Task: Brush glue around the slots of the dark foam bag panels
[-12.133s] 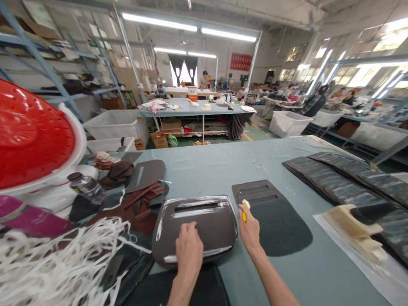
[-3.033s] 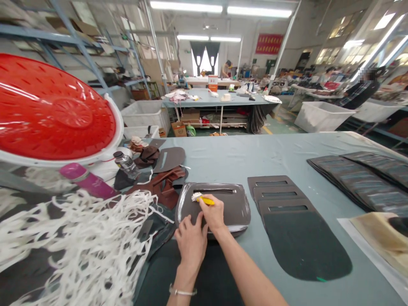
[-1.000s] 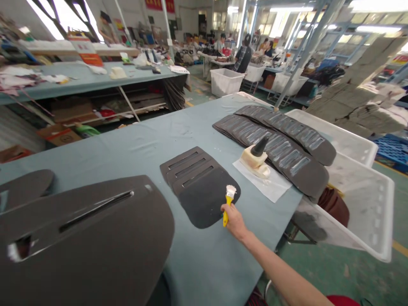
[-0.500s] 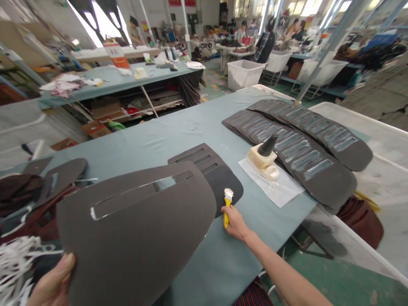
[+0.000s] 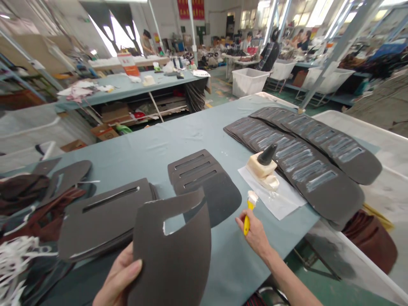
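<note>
My left hand (image 5: 123, 272) grips the edge of a dark grey slotted panel (image 5: 172, 250), which bends upward over the table. My right hand (image 5: 255, 231) is closed around the yellow handle of a brush (image 5: 247, 216), its bristles loaded with white paste. Just beyond the held panel lies a dark panel with three slots (image 5: 207, 187). A stack of single-slot panels (image 5: 105, 212) rests left of the held one. To the right of the brush, a cream container with a black cone nozzle (image 5: 262, 165) sits on a white sheet (image 5: 280, 202).
Two rows of overlapping panels with whitish smears around their slots (image 5: 331, 187) cover the table's right side. Brown fabric (image 5: 41, 212) and white strips (image 5: 19, 259) lie at left. A metal post (image 5: 331, 55) rises beyond the table (image 5: 134, 153); people work farther back.
My left hand has moved right with the panel, which now bends and uncovers the stack at left. The brush in my right hand has shifted right, toward the white sheet.
</note>
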`<state>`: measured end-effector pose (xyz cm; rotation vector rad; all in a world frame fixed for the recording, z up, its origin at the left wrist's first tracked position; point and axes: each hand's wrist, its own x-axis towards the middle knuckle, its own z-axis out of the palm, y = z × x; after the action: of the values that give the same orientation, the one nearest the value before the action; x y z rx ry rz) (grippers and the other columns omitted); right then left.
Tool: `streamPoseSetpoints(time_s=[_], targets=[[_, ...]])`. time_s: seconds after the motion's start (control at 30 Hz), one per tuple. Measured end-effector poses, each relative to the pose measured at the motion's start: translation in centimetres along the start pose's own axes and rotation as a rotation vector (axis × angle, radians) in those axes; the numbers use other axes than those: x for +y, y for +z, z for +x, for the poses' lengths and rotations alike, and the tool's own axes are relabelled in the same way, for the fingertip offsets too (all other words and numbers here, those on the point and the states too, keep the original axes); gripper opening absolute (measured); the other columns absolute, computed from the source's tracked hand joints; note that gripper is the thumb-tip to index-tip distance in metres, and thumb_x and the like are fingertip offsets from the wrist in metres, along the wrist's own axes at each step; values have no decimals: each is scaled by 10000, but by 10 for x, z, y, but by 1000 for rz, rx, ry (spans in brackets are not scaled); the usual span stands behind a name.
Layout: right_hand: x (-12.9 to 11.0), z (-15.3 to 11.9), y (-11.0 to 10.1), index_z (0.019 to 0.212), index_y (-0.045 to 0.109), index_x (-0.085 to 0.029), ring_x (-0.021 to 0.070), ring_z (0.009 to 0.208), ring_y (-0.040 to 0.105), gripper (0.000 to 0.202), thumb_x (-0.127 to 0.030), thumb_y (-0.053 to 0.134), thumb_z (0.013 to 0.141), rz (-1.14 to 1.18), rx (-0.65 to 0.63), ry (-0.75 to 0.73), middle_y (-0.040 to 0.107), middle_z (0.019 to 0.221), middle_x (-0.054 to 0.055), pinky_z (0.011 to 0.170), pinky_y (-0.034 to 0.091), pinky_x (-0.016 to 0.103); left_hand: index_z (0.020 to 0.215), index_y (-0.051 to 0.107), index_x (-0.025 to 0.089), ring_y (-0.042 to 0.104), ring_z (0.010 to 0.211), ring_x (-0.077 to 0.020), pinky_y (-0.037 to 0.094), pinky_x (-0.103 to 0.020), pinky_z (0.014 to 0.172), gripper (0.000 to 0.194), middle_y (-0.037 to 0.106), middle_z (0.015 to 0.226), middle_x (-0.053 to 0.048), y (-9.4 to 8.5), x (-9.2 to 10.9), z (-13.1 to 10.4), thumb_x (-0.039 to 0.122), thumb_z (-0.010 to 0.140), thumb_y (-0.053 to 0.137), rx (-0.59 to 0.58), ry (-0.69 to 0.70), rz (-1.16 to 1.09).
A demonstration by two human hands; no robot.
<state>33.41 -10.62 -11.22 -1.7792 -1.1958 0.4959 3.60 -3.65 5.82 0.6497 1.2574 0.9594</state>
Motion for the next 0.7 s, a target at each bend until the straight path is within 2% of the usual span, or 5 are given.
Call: streamPoseSetpoints(time_s=[0.13,0.3,0.47,0.57,0.7], targets=[[-28,23,3,970,453,-230,181,819,577,312,-451,596,801,419,-67,155,600,963,28,717,462,294,1166,615,225,687,837,-322,596,-390,704,694,748,827,-44,12,-4,0,286,489,752,-26,-85,-69],[-28,44,-1,918,406,-247,143,635,531,334,-462,622,780,746,-11,278,550,803,-23,578,432,251,1179,598,210,694,784,-290,588,-357,673,680,746,866,-49,7,-28,35,287,524,764,1,-77,-150],[13,86,-3,860,425,-223,138,657,490,312,-381,663,735,190,182,68,497,773,-20,644,404,257,1037,627,193,675,866,-222,540,-273,731,467,729,947,-38,-2,-76,97,337,614,760,-62,-82,-59],[39,115,5,834,435,-213,143,613,470,194,-362,554,803,-146,158,-75,477,729,-16,620,375,264,939,614,180,658,861,-174,500,-222,713,364,718,956,-34,3,-107,133,408,675,719,-90,-34,98],[62,143,24,826,433,-211,155,587,475,111,-320,447,841,-316,133,-136,482,694,-7,586,353,260,859,593,164,646,775,-182,488,-258,714,427,714,811,-37,14,-136,172,505,632,712,-14,33,210]])
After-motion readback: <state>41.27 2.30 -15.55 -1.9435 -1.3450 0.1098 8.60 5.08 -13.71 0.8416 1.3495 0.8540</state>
